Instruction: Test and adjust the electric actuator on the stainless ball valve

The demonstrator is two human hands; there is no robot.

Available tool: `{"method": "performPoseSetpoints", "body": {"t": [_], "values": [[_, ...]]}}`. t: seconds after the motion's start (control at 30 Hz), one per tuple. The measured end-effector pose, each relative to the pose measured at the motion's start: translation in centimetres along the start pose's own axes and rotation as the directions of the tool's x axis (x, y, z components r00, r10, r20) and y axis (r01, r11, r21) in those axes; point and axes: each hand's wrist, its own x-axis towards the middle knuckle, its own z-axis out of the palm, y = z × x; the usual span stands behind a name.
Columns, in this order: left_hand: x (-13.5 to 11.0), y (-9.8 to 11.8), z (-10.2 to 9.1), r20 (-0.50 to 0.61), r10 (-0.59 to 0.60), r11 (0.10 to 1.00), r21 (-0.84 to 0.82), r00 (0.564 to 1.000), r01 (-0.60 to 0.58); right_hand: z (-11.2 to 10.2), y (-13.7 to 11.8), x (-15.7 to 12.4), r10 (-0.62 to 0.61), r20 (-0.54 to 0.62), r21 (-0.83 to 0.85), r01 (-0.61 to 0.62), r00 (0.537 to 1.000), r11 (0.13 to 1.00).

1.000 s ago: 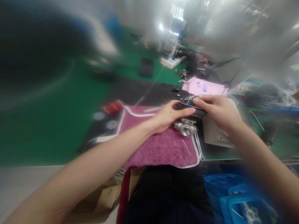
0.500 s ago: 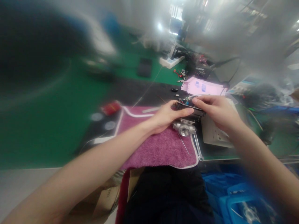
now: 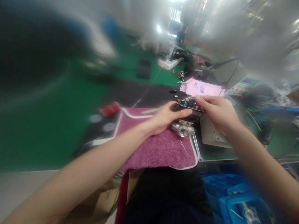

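Note:
My left hand (image 3: 167, 116) is wrapped round the left side of a black electric actuator (image 3: 190, 113), its thumb lying along the front wall. The housing's top is open, showing a circuit board and coloured wires (image 3: 186, 102). Below the housing sits a silver pipe valve (image 3: 183, 130), resting on a purple towel (image 3: 151, 152). My right hand (image 3: 217, 112) is at the housing's right end, thumb and fingers pinched over the open top. A thin pale wire runs toward those fingertips; whether they grip it is hidden. A wrench (image 3: 197, 147) and a thin metal rod (image 3: 183, 145) lie in front of the valve.
A light-coloured box (image 3: 212, 135) stands right of the valve. Pink papers (image 3: 203, 87), a power strip (image 3: 170, 63) and small loose parts (image 3: 179, 74) lie behind. A red object (image 3: 110, 109) is left of the towel. Blue bins (image 3: 233, 193) stand below the table edge.
My right fingers have shifted slightly over the open top, and the pale wire that arched near them now shows less. The view has moved a little; my left hand keeps its hold.

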Motion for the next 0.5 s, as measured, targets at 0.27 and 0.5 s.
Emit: {"method": "performPoseSetpoints", "body": {"t": [0.27,0.5], "values": [[-0.02,-0.13,0.02,0.015,0.005,1.000,-0.025,1.000,-0.005,0.12,-0.47,-0.37,-0.010,0.018,0.002,0.010,1.000,1.000],[0.10,-0.28,-0.10,0.012,-0.002,1.000,-0.007,1.000,0.002,0.30,-0.60,-0.46,-0.034,-0.016,-0.037,0.033,0.999,0.999]]}}
